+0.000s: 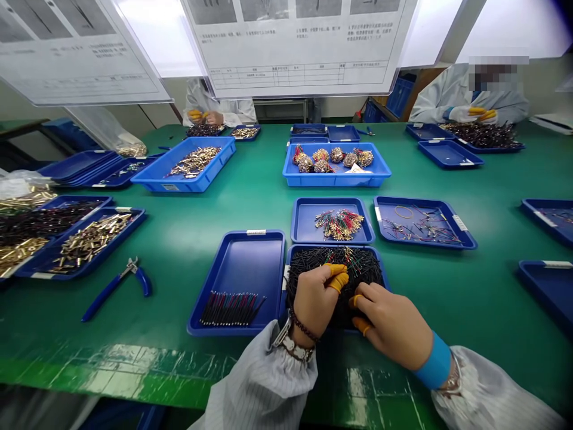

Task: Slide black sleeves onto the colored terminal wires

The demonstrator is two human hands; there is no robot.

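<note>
A blue plastic tray (385, 273) lies beneath both hands, heaped with slender black tubes (308, 263). The left hand (317, 298) bunches its fingers, the right hand (396, 319) curls beside it; whether either grips anything, I cannot tell. Light fingertip alignment should help. Tubes point every way; thin coloured wires (353, 260), just beyond the hands, run lengthwise roughly away.

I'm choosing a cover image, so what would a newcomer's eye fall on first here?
Probably the left hand and right hand, both with orange finger covers, at the tray of black pieces right of centre. Just beyond, the red, green and gold bunch stands out in its own tray. Blue-handled pliers lie open at left, and printed sheets hang across the top.
</note>
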